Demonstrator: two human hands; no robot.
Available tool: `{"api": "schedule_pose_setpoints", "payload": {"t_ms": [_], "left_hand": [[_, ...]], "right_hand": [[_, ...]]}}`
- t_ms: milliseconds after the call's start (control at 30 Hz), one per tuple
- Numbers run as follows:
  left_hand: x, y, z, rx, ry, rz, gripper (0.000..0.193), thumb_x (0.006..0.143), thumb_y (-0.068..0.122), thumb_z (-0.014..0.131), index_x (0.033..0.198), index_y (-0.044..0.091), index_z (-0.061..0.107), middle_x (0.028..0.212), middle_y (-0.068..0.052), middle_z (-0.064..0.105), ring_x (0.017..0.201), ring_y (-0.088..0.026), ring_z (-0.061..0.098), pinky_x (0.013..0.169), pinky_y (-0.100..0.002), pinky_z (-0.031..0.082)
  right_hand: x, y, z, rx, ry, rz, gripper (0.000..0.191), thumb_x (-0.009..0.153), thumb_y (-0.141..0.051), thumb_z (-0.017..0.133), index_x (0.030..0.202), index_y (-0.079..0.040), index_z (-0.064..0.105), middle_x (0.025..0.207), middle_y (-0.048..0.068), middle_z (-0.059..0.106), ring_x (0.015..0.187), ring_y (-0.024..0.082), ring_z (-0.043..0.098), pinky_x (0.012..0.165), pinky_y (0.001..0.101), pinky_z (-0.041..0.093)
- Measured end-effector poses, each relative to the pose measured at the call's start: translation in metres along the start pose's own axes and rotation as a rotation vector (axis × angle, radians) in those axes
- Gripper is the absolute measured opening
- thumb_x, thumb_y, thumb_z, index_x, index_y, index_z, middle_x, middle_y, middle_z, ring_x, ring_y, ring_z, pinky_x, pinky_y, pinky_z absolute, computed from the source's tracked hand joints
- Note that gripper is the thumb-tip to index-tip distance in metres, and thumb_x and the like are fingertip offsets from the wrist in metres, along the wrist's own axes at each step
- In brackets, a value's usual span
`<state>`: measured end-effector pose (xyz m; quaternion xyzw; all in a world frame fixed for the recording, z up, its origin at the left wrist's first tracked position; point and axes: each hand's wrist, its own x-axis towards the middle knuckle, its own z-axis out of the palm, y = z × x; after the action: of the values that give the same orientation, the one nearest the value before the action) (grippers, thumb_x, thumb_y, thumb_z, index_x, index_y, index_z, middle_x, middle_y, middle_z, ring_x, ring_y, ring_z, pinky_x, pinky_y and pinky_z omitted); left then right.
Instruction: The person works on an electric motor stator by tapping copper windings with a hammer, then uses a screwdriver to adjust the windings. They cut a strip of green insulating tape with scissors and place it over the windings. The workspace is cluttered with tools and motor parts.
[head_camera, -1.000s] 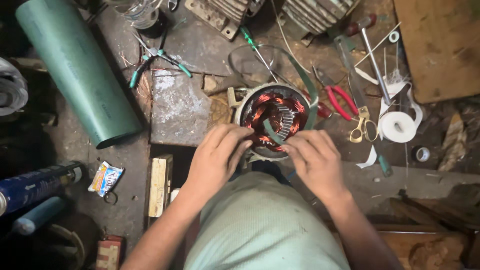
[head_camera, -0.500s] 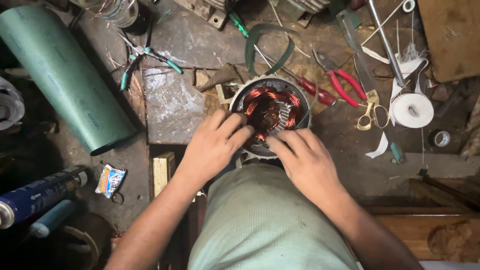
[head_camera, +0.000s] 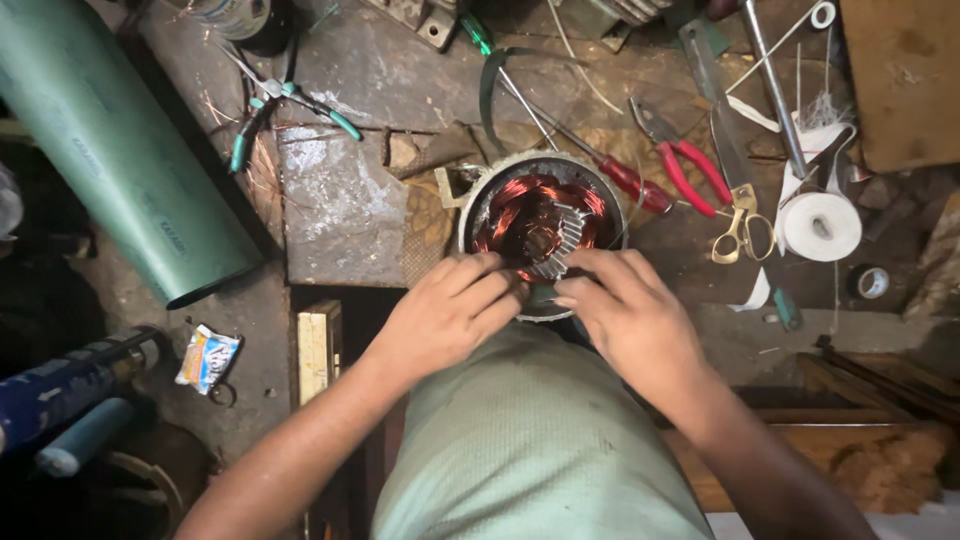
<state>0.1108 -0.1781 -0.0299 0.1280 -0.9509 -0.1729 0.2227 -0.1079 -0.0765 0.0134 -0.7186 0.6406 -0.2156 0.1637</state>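
Observation:
A round motor stator (head_camera: 540, 212) with copper windings in a grey metal shell sits on the workbench just ahead of me. My left hand (head_camera: 450, 310) rests on its near rim, fingers curled over the windings. My right hand (head_camera: 625, 310) presses on the near right rim, fingertips at the slots. A small green strip shows between the two hands at the rim; what pinches it I cannot tell.
A large green pipe (head_camera: 110, 150) lies at the left. Green-handled pliers (head_camera: 285, 105), red-handled pliers (head_camera: 690, 165), a red screwdriver (head_camera: 620, 180), yellow scissors (head_camera: 740, 225) and a white tape roll (head_camera: 820, 225) surround the stator. A wooden board (head_camera: 900, 80) lies at the far right.
The view has shifted so the stator sits lower in the frame. Both hands have slid back from the inner windings to the stator's near rim.

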Motion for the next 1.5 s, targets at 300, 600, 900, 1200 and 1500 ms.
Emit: {"api": "schedule_pose_setpoints", "payload": {"t_ms": [300, 600, 900, 1200, 1500], "left_hand": [[-0.014, -0.008, 0.017, -0.039, 0.093, -0.078, 0.025, 0.089, 0.016, 0.066, 0.113, 0.008, 0.069, 0.119, -0.005, 0.064, 0.119, -0.023, 0.059, 0.093, -0.037, 0.050], [-0.017, -0.011, 0.017, -0.102, 0.106, -0.085, 0.025, 0.085, 0.018, 0.066, 0.109, 0.009, 0.068, 0.115, -0.004, 0.064, 0.119, -0.024, 0.060, 0.092, -0.038, 0.050], [-0.019, -0.008, 0.017, -0.092, 0.158, -0.112, 0.027, 0.086, 0.016, 0.064, 0.111, 0.007, 0.069, 0.116, -0.007, 0.065, 0.119, -0.024, 0.060, 0.094, -0.039, 0.050], [-0.017, 0.002, 0.006, -0.098, 0.176, -0.170, 0.032, 0.082, 0.015, 0.068, 0.114, 0.008, 0.072, 0.120, -0.007, 0.065, 0.120, -0.028, 0.059, 0.098, -0.041, 0.051], [0.005, 0.068, 0.018, -1.414, 0.722, -0.667, 0.091, 0.088, 0.002, 0.084, 0.150, 0.011, 0.019, 0.119, -0.013, 0.061, 0.103, -0.019, 0.066, 0.089, -0.035, 0.060]], "right_hand": [[0.004, 0.010, -0.005, -0.036, 0.087, -0.004, 0.031, 0.081, -0.001, 0.077, 0.111, -0.009, 0.074, 0.116, 0.012, 0.068, 0.095, 0.028, 0.066, 0.084, 0.0374, 0.055], [0.012, 0.009, 0.005, -0.034, -0.025, -0.009, 0.020, 0.085, 0.003, 0.075, 0.100, -0.008, 0.070, 0.109, 0.005, 0.068, 0.096, 0.027, 0.066, 0.083, 0.0376, 0.055], [-0.002, 0.004, -0.001, -0.030, 0.203, 0.263, 0.026, 0.090, 0.001, 0.077, 0.113, -0.011, 0.074, 0.106, 0.010, 0.062, 0.088, 0.022, 0.067, 0.072, 0.0312, 0.056], [-0.001, -0.005, 0.001, 0.069, 0.077, 0.201, 0.025, 0.083, 0.005, 0.073, 0.104, -0.008, 0.073, 0.094, 0.010, 0.066, 0.082, 0.025, 0.069, 0.071, 0.0354, 0.055], [-0.034, -0.025, 0.012, 0.367, 0.503, 0.190, 0.012, 0.092, 0.005, 0.073, 0.100, -0.003, 0.070, 0.095, 0.009, 0.069, 0.078, 0.015, 0.066, 0.067, 0.0270, 0.052]]}}
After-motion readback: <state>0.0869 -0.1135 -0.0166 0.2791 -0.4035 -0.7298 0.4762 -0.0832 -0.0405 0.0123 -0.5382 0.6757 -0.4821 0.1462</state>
